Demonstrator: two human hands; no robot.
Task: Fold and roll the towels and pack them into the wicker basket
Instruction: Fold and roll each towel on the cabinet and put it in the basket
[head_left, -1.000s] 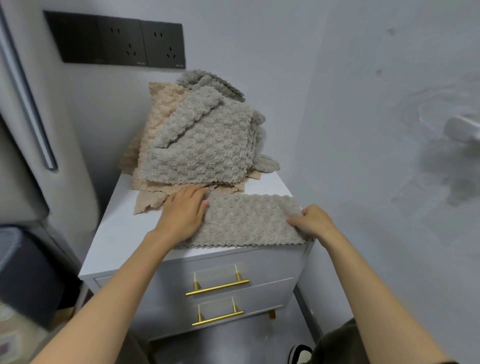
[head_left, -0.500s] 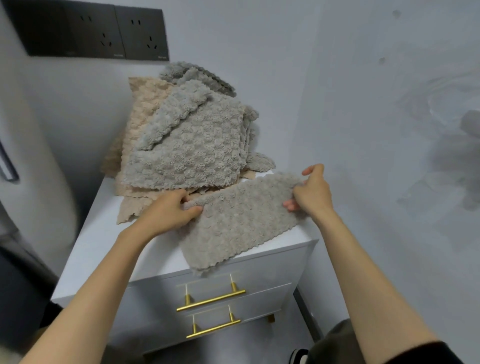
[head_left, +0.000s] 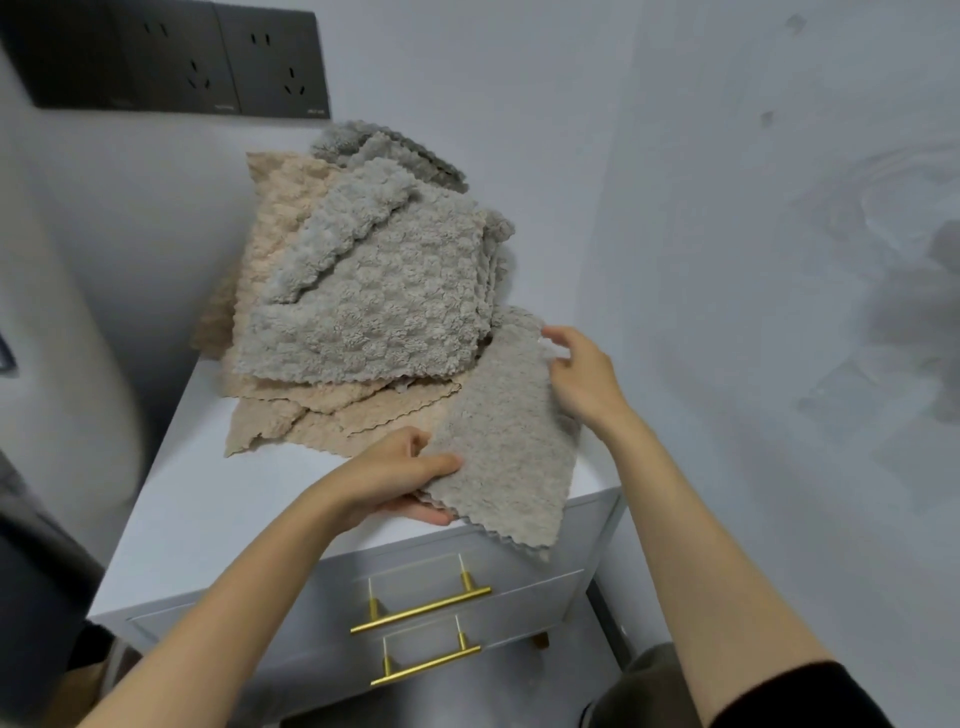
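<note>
A: Step in hand?

B: Judged as the fold stage. One grey towel (head_left: 504, 441), doubled by the look of its layered scalloped edge, is held at a slant over the front right corner of the white cabinet (head_left: 208, 519). Its lower corner hangs past the cabinet's front edge. No roll is started.

A: Hands?

B: The near left edge is pinched by the left hand (head_left: 400, 478), thumb on top, fingers underneath. The far right edge is gripped by the right hand (head_left: 582, 374), fingers curled onto the cloth, index finger raised a little. Thumb contact there cannot be made out.

A: Next move?

B: Probably the towel is to be laid flat on the bare cabinet top in front, squared up, then rolled tight from one short end. The soft pile is expected to slip, so both edges must be aligned while rolling.

A: Rest of the stock?

B: A loose pile of towels (head_left: 363, 312), grey over beige, is leaned against the back wall, just behind the held towel. The two overlap in view, but contact cannot be confirmed. No count can be given because the layers are overlapped.

A: Basket?

B: The wicker basket is not seen in view. The held towel is blurred. The dark area at lower left is cut off, and the smeared shape on the right wall cannot be identified.
</note>
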